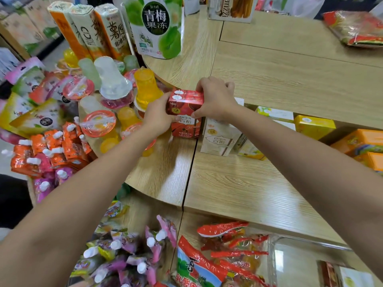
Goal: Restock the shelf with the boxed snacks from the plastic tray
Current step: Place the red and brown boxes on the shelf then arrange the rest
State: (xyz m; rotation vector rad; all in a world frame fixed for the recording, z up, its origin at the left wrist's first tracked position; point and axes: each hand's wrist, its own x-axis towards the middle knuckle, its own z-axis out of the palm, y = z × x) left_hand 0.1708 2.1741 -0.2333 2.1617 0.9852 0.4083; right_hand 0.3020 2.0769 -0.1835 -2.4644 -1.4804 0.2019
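Observation:
A red snack box point(185, 102) is held between both hands over the middle wooden shelf point(238, 183). My left hand point(158, 117) grips its left end and my right hand point(216, 98) grips its right end from above. Directly beneath it stands another red box point(185, 127) on the shelf, and the held box touches or nearly touches its top. A white box point(220, 137) of the same kind stands just to the right. The plastic tray is not in view.
Jelly cups point(116, 88) and pouch drinks point(51, 150) crowd the left display. Yellow point(314, 126) and orange boxes point(360, 141) sit further right on the shelf. Candy bags point(228, 255) and pouches point(124, 249) lie on the lower shelf. A green jelly bag point(157, 25) stands on the upper shelf.

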